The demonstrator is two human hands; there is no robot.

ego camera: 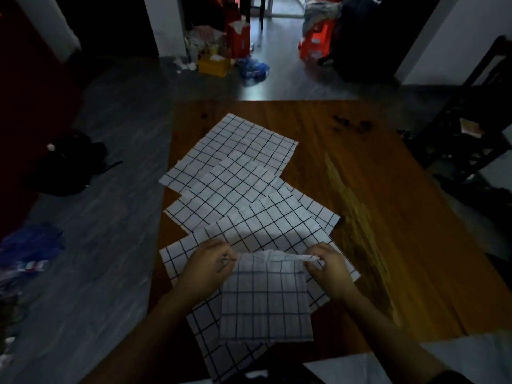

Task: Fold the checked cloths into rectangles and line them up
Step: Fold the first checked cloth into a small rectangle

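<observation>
Several white cloths with black check lines lie overlapping along the left half of a wooden table (388,189). The farthest cloth (238,145) lies flat and another (221,195) overlaps it nearer to me. A large unfolded cloth (266,228) spreads beneath my hands. I hold a folded checked cloth (266,303) lifted above it by its top edge. My left hand (210,261) pinches the top left corner. My right hand (327,264) pinches the top right corner, where the fabric bunches.
The table's right half shows bare wood with dark stains (349,124). A dark chair (471,128) stands at the right. The floor beyond holds a yellow box (214,63), red items (315,40) and blue bags (253,67). A black bag (66,162) lies left.
</observation>
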